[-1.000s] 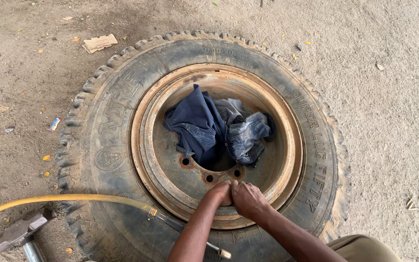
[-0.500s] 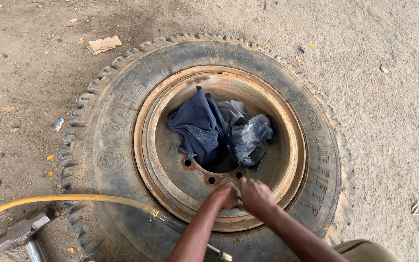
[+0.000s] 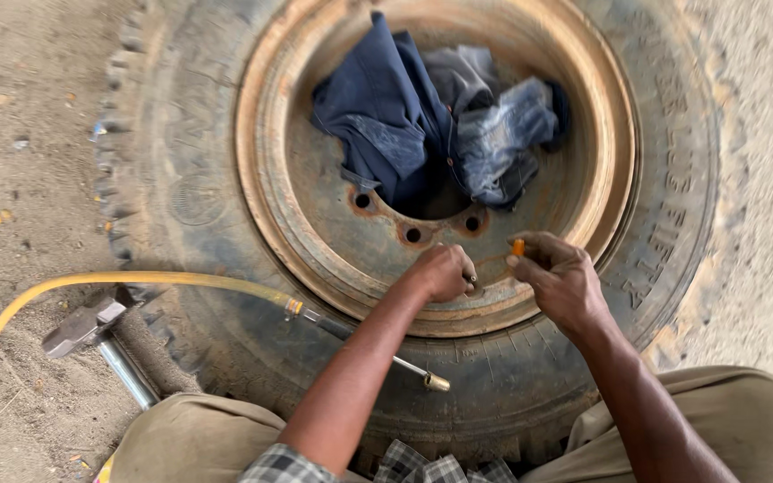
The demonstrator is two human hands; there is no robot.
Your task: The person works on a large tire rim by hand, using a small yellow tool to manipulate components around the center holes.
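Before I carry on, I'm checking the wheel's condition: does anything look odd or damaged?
Yes. Crumpled blue clothes lie inside the rusty rim, an unusual spot. The rim is heavily rusted. A hammer lies in the dirt beside the tyre.

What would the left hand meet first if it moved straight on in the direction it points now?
Probably the right hand. The left hand, closed on a small valve stem at the rusty wheel rim, points rightward at those fingers, which pinch a small orange cap. Depth is unclear, so it might pass beside them.
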